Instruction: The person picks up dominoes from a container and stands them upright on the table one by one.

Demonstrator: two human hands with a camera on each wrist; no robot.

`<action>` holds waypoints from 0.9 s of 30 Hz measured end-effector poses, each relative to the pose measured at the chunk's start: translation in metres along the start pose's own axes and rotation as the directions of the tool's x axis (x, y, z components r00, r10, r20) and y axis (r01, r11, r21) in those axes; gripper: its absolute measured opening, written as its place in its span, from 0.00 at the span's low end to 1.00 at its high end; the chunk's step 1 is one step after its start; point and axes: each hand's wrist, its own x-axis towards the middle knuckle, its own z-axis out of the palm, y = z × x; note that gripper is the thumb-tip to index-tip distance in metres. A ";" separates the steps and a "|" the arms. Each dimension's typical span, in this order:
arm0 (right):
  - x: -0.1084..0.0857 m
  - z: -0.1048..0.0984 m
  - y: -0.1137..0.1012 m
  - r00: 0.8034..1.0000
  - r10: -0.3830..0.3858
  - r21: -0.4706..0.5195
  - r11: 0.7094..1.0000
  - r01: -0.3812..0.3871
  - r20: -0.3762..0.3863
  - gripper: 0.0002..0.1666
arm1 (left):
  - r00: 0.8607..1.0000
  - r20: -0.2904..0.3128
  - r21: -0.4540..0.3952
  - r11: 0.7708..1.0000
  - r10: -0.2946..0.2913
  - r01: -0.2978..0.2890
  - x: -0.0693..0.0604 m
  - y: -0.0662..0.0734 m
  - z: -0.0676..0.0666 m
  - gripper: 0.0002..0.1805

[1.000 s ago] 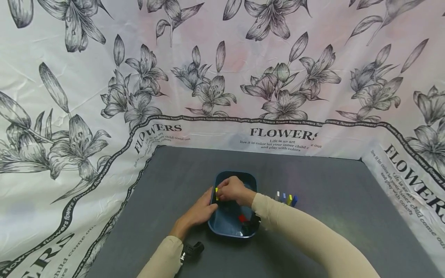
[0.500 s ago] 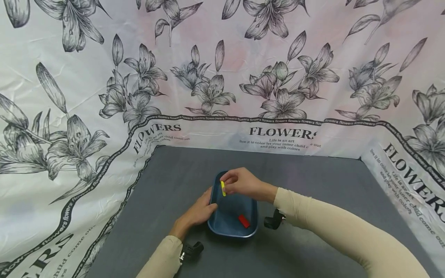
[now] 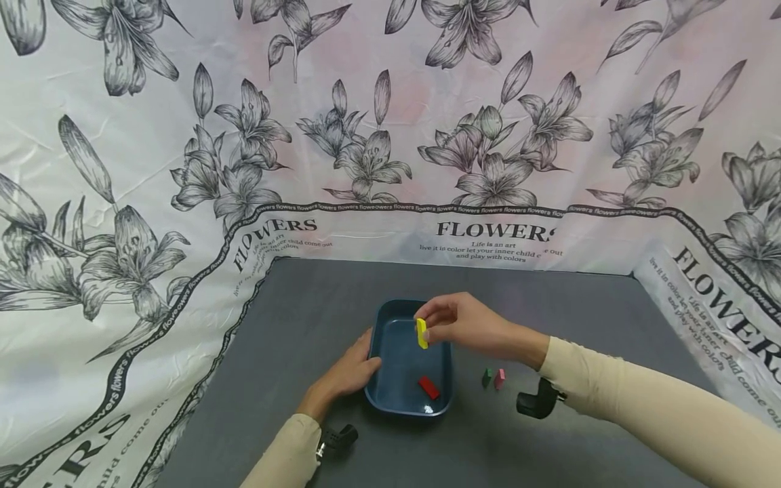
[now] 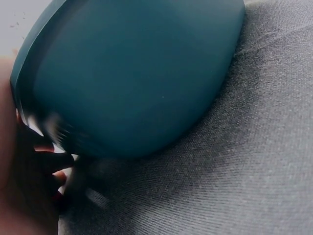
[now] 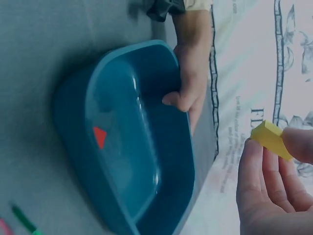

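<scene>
My right hand [image 3: 472,325] pinches a small yellow block [image 3: 422,333] between thumb and fingertips, above the right side of a dark blue plastic bin [image 3: 396,379]. In the right wrist view the block [image 5: 270,138] shows up close, clear of the bin's rim. The left hand [image 3: 354,366] grips the bin's left wall, with the thumb over the rim on the inside. From the left wrist the outside of the bin [image 4: 137,73] fills much of the view, and the fingers there are dark and partly hidden. Inside the bin lies a red block [image 3: 429,388].
Right of the bin, a green block [image 3: 487,377] and a pink block [image 3: 500,378] stand on the grey table [image 3: 329,291]. A white flower-printed cloth [image 3: 366,237] rises behind the table and along its sides.
My right hand has lifted the yellow block from beside the bin's left wall and moved it rightward. The green and pink blocks have come into view. The left hand stays put.
</scene>
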 end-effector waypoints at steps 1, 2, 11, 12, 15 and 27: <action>-0.006 -0.003 -0.001 1.000 0.002 -0.015 1.000 -0.002 -0.007 0.18 | 1.000 -0.003 -0.001 1.000 0.010 -0.010 0.000 -0.001 0.000 0.44; -0.012 -0.006 -0.002 1.000 0.005 -0.024 1.000 -0.005 -0.013 0.18 | 1.000 -0.004 -0.006 1.000 0.018 -0.018 -0.001 -0.001 0.001 0.44; -0.064 -0.043 -0.003 0.991 -0.005 -0.136 0.991 -0.014 -0.135 0.18 | 1.000 0.002 0.006 1.000 -0.010 0.010 0.001 0.000 0.001 0.45; -0.069 -0.047 -0.003 0.987 -0.009 -0.155 0.988 -0.016 -0.160 0.18 | 1.000 0.005 0.010 1.000 -0.020 0.020 0.001 0.000 0.000 0.45; -0.083 -0.058 0.000 0.974 -0.029 -0.200 0.980 -0.017 -0.224 0.18 | 0.999 0.008 0.005 0.999 -0.048 0.047 0.002 0.002 0.000 0.46; -0.117 -0.069 0.047 0.940 -0.065 -0.241 0.970 -0.018 -0.335 0.18 | 0.998 -0.007 -0.012 0.998 -0.059 0.059 0.001 0.002 0.003 0.46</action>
